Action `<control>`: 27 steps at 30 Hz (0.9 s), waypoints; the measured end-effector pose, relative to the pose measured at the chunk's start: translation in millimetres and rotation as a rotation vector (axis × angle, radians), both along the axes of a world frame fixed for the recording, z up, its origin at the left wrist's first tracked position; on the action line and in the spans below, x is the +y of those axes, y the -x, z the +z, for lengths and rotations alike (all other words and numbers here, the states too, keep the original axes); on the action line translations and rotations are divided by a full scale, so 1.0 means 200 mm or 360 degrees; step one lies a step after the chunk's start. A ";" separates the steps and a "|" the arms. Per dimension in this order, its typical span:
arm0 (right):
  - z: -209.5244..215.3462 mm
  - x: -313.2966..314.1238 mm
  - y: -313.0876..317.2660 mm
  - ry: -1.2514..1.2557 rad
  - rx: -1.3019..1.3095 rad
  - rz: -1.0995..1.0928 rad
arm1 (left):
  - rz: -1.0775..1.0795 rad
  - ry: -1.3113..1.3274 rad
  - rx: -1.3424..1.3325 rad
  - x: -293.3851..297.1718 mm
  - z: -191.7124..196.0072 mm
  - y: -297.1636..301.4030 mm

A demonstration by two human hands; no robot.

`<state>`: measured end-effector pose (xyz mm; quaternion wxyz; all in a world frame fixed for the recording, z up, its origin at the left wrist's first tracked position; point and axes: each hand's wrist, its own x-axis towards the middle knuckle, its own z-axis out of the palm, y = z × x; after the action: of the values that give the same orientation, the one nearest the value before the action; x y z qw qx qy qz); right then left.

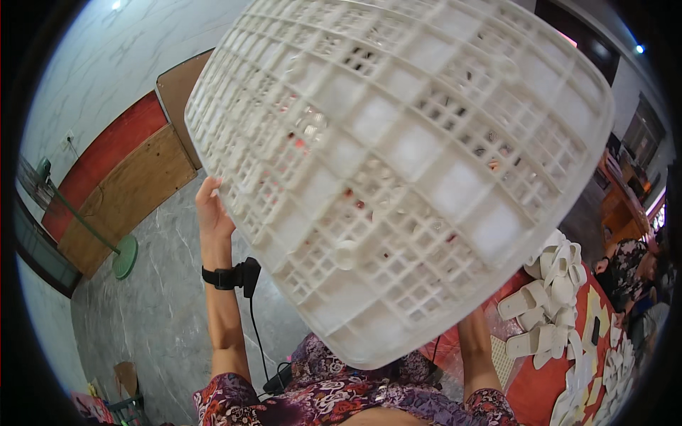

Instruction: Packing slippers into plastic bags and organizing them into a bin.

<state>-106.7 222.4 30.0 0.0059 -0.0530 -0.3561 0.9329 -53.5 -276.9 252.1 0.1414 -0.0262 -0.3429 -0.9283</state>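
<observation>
A large white plastic basket [369, 170] with a lattice surface is raised before me and tilted, filling most of the view. Small reddish and dark patches show through its openings; what they belong to I cannot make out. My left hand [215, 207] grips the basket's left edge with bent fingers, and a black strap with a small device circles that wrist. On the other side, my right forearm [477, 351] rises behind the basket's lower right edge, which hides the hand.
Many white slippers [522, 302] lie at the right on a red-covered surface [536, 387]. A person in dark floral clothing [621, 273] is at the far right. A green-based standing fan [125, 257] stands on the grey floor [160, 305] at left, near leaning wooden boards [131, 192].
</observation>
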 end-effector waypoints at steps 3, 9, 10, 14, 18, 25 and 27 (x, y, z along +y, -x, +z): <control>0.28 -0.19 0.27 0.0025 0.0024 -0.0070 | 0.0004 -0.0082 -0.0045 -0.12 -0.13 -0.02; 0.69 -0.55 0.39 0.0029 0.0038 -0.0078 | 0.0263 -0.0144 -0.0178 -0.47 -0.55 -0.28; 0.72 -0.62 0.39 -0.0034 0.0012 -0.0040 | 0.0359 -0.0121 -0.0216 -0.48 -0.61 -0.30; 0.75 -0.83 0.31 -0.0038 0.0057 0.0043 | 0.0393 -0.0219 -0.0246 -0.54 -0.83 -0.45; 0.84 -0.99 0.22 -0.0384 0.0243 0.0047 | 0.0457 -0.0347 -0.0325 -0.58 -0.97 -0.60; 1.03 -1.23 0.13 -0.0918 0.0457 0.0107 | 0.0563 -0.0551 -0.0509 -0.68 -1.28 -0.89; 1.01 -1.28 0.12 -0.0890 0.0502 0.0157 | 0.0582 -0.0611 -0.0571 -0.68 -1.35 -0.98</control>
<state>-131.6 -34.2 231.6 0.0301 0.1132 -0.5954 0.7948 141.5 -412.5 -18.4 0.2457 0.2271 -0.1800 -0.9250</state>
